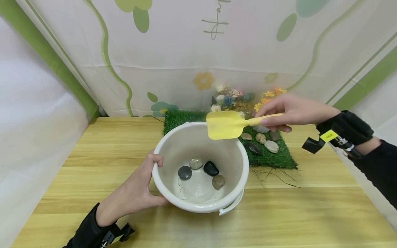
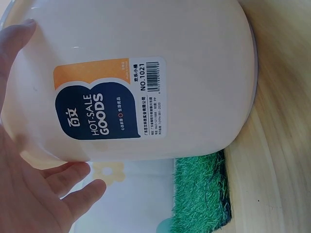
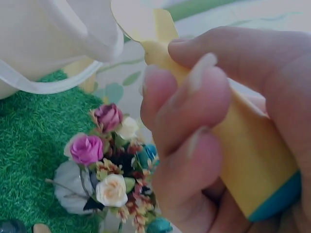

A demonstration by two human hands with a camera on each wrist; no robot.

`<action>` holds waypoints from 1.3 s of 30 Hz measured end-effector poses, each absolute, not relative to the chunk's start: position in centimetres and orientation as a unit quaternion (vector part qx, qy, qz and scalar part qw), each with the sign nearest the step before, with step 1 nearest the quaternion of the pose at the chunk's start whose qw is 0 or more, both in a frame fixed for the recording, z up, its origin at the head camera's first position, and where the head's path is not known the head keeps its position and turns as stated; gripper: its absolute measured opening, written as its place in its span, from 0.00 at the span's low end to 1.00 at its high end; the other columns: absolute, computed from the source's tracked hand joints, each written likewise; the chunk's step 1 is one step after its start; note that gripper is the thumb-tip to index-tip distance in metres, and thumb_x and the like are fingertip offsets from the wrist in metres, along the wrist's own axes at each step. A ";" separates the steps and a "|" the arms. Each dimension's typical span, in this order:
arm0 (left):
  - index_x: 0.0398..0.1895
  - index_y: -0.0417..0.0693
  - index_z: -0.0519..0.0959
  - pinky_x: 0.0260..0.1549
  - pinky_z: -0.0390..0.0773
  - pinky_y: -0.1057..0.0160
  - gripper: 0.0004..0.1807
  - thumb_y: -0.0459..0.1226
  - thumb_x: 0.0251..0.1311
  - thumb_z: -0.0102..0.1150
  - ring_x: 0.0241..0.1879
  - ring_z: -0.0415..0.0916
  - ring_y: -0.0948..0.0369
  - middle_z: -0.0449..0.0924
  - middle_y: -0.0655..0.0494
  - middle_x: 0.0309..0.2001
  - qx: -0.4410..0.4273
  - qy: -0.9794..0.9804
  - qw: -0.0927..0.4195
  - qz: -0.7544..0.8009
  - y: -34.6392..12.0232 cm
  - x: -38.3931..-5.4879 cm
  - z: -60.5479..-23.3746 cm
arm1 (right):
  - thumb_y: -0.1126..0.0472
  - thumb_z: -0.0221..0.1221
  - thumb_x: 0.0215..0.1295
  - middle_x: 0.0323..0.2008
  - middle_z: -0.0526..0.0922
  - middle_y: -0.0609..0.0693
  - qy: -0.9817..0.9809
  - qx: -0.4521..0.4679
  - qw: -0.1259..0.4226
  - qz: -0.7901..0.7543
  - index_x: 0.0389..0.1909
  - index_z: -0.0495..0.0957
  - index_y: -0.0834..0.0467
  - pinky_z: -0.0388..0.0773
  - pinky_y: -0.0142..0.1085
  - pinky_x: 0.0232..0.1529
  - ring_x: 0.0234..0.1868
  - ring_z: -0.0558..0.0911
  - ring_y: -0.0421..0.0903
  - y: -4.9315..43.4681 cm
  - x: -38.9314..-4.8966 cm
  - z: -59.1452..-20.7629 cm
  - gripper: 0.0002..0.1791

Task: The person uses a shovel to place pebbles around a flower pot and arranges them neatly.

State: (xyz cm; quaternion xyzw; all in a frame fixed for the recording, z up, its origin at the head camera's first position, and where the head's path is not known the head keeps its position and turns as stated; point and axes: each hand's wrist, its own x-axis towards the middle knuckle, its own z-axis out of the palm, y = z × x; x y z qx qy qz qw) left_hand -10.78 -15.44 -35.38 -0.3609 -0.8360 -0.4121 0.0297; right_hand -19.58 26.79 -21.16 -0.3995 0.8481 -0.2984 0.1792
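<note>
A white plastic bucket (image 1: 238,165) stands on the table, and in the head view its inside shows a grey stone (image 1: 185,173), a pale stone (image 1: 196,163), a black stone (image 1: 211,168) and a brown stone (image 1: 218,182). My left hand (image 1: 133,193) grips the bucket's left side, fingers over the rim and thumb along the outer wall. Over the bucket's far right rim, my right hand (image 1: 291,112) holds a yellow toy shovel (image 1: 225,125) by its handle. Nothing shows on its blade. The right wrist view shows fingers curled round the handle (image 3: 257,160).
Behind the bucket lies a green turf mat (image 1: 183,119) with several stones (image 1: 271,146) on its right part. Artificial flowers (image 1: 228,100) stand at the back, partly behind the shovel and right hand. A printed cloth (image 1: 173,44) hangs behind the wooden table (image 1: 294,213).
</note>
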 end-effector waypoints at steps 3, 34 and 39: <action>0.45 0.51 0.53 0.45 0.71 0.54 0.41 0.54 0.37 0.71 0.61 0.56 0.55 0.52 0.53 0.65 -0.362 -0.835 0.030 -0.413 -15.4 -10.8 -35.4 | 0.64 0.52 0.66 0.22 0.74 0.46 0.839 -0.402 0.203 -0.307 0.44 0.78 0.50 0.71 0.38 0.16 0.14 0.70 0.43 25.6 -19.6 -20.9 0.10; 0.44 0.50 0.53 0.42 0.72 0.57 0.40 0.54 0.38 0.70 0.57 0.60 0.56 0.54 0.52 0.62 -0.364 -0.837 0.032 -0.406 -15.1 -10.9 -35.7 | 0.50 0.52 0.66 0.15 0.74 0.48 0.831 -0.429 0.328 -0.135 0.30 0.79 0.49 0.72 0.37 0.17 0.12 0.71 0.47 16.0 -21.5 -21.8 0.10; 0.45 0.48 0.53 0.43 0.71 0.57 0.40 0.55 0.39 0.70 0.57 0.60 0.56 0.55 0.52 0.60 -0.370 -0.836 0.035 -0.403 -14.9 -10.9 -35.7 | 0.50 0.52 0.66 0.13 0.73 0.47 0.830 -0.425 0.345 -0.111 0.27 0.77 0.51 0.71 0.37 0.19 0.12 0.71 0.46 14.9 -21.1 -22.3 0.12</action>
